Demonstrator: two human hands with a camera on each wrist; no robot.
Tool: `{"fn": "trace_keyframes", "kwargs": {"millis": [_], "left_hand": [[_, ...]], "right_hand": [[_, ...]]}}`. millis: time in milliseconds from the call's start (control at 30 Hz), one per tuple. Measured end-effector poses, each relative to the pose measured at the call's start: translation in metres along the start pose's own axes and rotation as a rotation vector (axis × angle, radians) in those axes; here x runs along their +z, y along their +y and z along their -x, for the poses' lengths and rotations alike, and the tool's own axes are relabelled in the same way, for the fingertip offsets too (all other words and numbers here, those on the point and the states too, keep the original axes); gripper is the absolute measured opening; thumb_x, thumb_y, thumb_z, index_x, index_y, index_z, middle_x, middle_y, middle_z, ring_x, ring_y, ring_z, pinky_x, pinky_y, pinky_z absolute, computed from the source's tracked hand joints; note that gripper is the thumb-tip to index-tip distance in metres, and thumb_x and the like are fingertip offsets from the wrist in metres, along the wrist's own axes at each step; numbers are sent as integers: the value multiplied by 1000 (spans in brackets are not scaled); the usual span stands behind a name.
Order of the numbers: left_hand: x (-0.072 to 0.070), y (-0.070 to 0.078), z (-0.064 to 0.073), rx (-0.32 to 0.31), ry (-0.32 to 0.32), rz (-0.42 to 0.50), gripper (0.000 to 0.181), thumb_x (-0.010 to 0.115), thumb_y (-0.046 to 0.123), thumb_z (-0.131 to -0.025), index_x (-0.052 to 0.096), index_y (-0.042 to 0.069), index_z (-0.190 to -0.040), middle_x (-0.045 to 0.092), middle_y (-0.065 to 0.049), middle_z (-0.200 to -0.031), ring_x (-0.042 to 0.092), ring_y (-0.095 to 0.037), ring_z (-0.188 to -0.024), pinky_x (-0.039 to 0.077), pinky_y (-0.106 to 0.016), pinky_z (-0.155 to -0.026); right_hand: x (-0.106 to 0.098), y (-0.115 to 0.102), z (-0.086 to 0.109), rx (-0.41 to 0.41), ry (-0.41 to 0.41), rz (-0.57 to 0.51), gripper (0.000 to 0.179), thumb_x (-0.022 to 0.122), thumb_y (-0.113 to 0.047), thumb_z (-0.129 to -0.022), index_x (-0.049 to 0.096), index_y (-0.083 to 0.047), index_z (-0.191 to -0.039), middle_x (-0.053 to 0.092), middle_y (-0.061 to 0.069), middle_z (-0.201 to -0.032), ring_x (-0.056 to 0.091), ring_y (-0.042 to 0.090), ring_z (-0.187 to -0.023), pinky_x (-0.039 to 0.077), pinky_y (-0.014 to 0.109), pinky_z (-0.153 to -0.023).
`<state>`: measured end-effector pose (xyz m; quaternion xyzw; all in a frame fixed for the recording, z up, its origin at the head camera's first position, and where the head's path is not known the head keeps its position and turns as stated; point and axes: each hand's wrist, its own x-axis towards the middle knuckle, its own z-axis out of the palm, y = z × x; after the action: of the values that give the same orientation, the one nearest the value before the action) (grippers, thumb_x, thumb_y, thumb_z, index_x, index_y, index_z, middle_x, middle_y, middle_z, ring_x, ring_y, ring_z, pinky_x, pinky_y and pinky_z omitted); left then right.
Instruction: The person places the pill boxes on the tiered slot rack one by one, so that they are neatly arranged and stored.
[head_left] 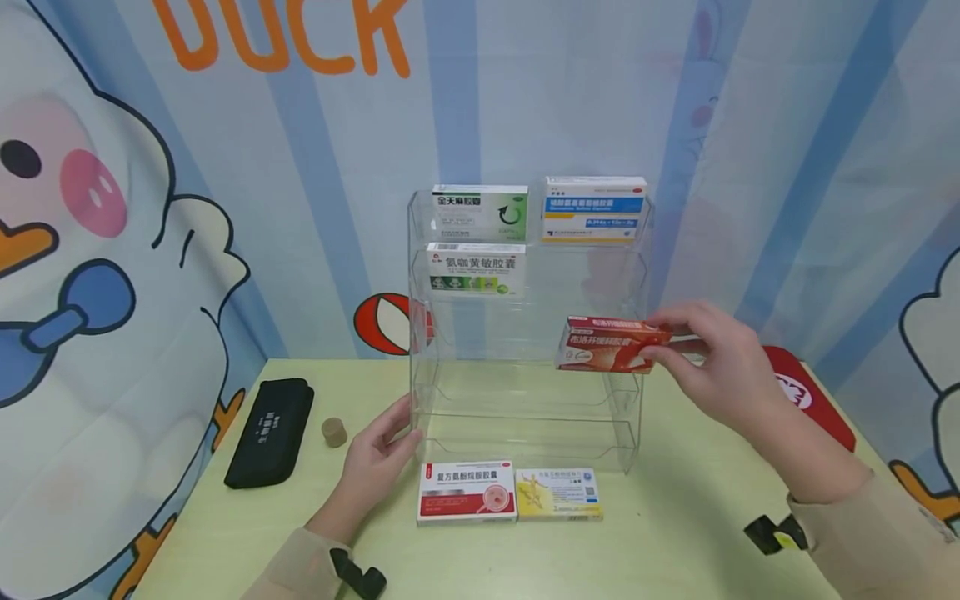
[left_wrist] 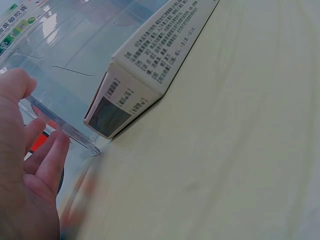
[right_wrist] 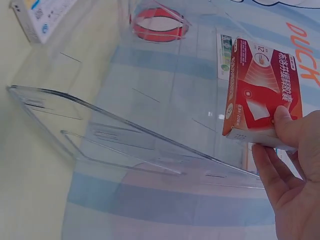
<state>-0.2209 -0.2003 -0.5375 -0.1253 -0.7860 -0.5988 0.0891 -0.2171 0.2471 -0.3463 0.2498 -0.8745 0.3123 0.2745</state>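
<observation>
A clear acrylic display rack with stepped tiers stands on the table. My right hand pinches a red medicine box by its right end, thumb in front, in front of the rack's middle tiers on the right. In the right wrist view the red medicine box shows its front and one narrow side. My left hand grips the rack's lower left side edge; the left wrist view shows its thumb and curled fingers around that edge.
On the rack's upper tiers are a green-white box, a blue-white box and another white box. A red-white box and a yellow-white box lie before it. A black case, small cork-coloured cylinder and red case flank it.
</observation>
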Motion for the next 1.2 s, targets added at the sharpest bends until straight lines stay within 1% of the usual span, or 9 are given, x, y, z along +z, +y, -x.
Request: {"fn": "trace_keyframes", "kwargs": {"millis": [100,233,500,700,800,867,933,1000,1200], "left_hand": [[0,0,0,16,2,6,61,72,5,-106,53,12,-164,59,-18,-164,59,-41,-150,56,-14,-109],[0,-1,-1,23,1,14,61,72,4,-105,53,11,-163,59,-19,-163,59,-41,-150,56,-14,-108],[-1,1,-1,23,-1,24,61,72,3,-105,53,10,-163,60,-20,-162,59,-42,-149,57,-15,-108],[-1,-1,-1,26,-3,42,61,71,2,-105,53,8,-163,59,-21,-162,59,-42,-149,57,-14,-108],[-1,-2,-1,33,-2,55,61,71,2,-105,53,8,-162,59,-22,-163,59,-44,-149,57,-15,-108],[0,-3,-1,37,-8,53,61,71,3,-105,53,9,-163,58,-21,-163,58,-44,-149,57,-16,-108],[0,-3,-1,43,-14,48,60,71,5,-106,53,10,-163,58,-20,-164,58,-44,-149,58,-17,-108],[1,-3,0,46,-17,35,60,71,7,-107,53,11,-164,59,-19,-164,59,-43,-149,58,-17,-108],[0,-2,0,32,-4,21,61,71,5,-106,53,13,-163,60,-17,-164,60,-41,-149,58,-17,-108]], "right_hand": [[0,-2,-14,-8,32,6,39,87,4,-90,74,-2,-127,75,11,-121,66,0,-108,48,-6,-88],[1,-6,-34,8,67,-15,37,84,3,-93,73,-1,-128,72,14,-123,68,19,-110,47,-6,-89],[2,-8,-68,55,156,-79,33,81,-2,-98,73,-2,-129,71,17,-125,74,32,-112,47,-6,-89],[2,-9,-84,111,196,-67,31,80,-4,-99,73,-3,-129,70,16,-127,77,37,-118,51,-2,-91],[1,-12,-91,140,196,-48,29,79,-5,-101,73,-3,-129,70,16,-128,77,35,-121,59,9,-97],[1,-13,-94,159,193,-31,29,78,-5,-101,73,-3,-130,70,16,-130,76,35,-123,64,24,-102],[2,-13,-97,174,185,-14,29,78,-6,-102,73,-3,-131,69,16,-132,74,35,-125,65,39,-104],[3,-12,-100,181,166,1,29,77,-5,-102,73,-3,-131,68,17,-134,73,34,-125,64,50,-105],[15,-6,-101,180,90,39,29,76,-1,-101,73,-3,-131,66,18,-135,67,34,-124,65,57,-106]]}}
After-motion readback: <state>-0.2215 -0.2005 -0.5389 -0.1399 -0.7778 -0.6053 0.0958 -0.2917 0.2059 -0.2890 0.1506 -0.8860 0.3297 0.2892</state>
